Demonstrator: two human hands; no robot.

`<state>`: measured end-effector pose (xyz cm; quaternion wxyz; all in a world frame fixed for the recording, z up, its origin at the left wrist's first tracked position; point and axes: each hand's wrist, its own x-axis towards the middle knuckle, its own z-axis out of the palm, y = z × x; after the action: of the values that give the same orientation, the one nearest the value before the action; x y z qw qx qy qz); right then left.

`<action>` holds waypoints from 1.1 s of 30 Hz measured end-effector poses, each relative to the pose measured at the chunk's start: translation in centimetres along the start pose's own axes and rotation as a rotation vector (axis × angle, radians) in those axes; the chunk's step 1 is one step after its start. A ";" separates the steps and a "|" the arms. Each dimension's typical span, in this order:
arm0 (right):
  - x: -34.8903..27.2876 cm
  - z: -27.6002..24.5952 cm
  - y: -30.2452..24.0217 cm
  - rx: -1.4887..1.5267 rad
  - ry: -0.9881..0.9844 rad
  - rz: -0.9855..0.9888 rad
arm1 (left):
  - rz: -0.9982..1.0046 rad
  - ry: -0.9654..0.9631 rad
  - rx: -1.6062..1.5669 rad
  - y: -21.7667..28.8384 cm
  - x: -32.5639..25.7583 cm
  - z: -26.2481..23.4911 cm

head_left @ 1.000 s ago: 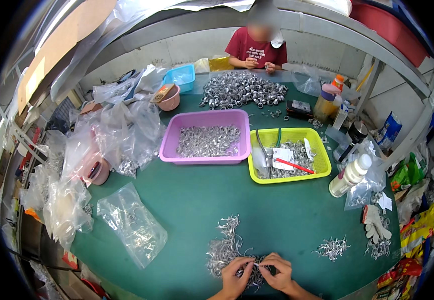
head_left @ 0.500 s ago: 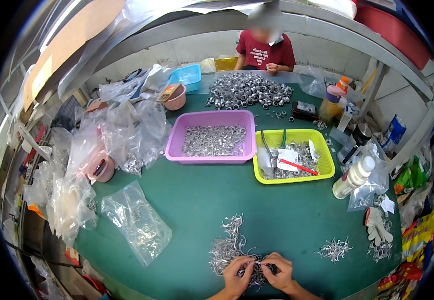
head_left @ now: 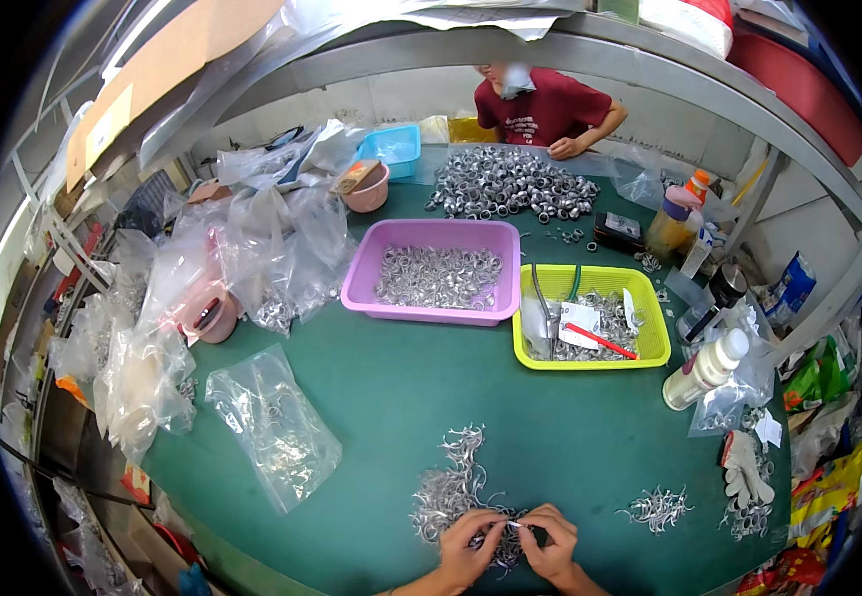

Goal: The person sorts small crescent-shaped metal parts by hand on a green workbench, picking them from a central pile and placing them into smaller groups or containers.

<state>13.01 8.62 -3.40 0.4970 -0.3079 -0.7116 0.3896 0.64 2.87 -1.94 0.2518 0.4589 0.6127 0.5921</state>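
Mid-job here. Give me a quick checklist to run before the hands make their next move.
1. Piece secured: ok; left hand and right hand both pinch a small metal piece.
2. Piece undamaged: cannot tell; too small to judge.
3. Loose pieces contained: not ok; a spread-out pile lies on the green table by the hands.
4. Yellow basket holding only metal pieces: not ok; a red stick and white paper lie inside.
5. Co-worker's hand away from the work: ok; at the far side.
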 end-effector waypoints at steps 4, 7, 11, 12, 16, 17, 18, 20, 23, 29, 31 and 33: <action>0.4 0.4 -0.5 -0.043 0.052 0.014 | 0.002 0.002 0.023 0.2 0.3 -0.2; 0.2 0.4 -0.8 -0.062 0.079 -0.002 | 0.010 0.009 0.016 -0.1 -0.2 -0.1; 0.3 -0.2 -1.1 -0.081 0.094 -0.014 | 0.019 -0.029 0.026 0.0 -0.4 0.1; 0.2 -0.2 -1.3 -0.074 0.090 -0.008 | 0.031 -0.025 0.017 0.0 -0.5 0.1; 0.2 -0.3 -1.7 -0.038 0.081 -0.035 | 0.075 -0.015 -0.002 0.2 -0.4 0.1; 0.2 -0.3 -1.8 -0.024 0.085 -0.041 | 0.087 0.003 -0.005 0.2 -0.4 0.1; 0.2 -0.3 -1.9 -0.017 0.091 -0.038 | 0.097 0.019 -0.008 0.2 -0.4 0.1; 0.2 -0.1 -2.2 -0.006 0.104 -0.034 | 0.117 0.055 -0.033 0.3 -0.5 0.3; 0.8 0.0 -2.9 0.055 0.124 0.030 | 0.070 0.050 -0.077 1.5 -0.4 0.1; 1.5 -1.0 -4.7 0.131 0.084 0.119 | -0.091 -0.007 -0.170 3.2 -0.5 -0.3; 1.4 -1.2 -5.2 0.157 0.103 0.143 | -0.134 -0.031 -0.180 4.6 -0.3 -0.3; 1.6 -1.2 -5.8 0.175 0.121 0.141 | -0.187 -0.070 -0.110 5.8 0.0 -0.7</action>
<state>13.32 7.29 2.58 0.5356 -0.3355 -0.6200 0.4650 1.60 1.85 3.78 0.3522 0.4056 0.6103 0.5822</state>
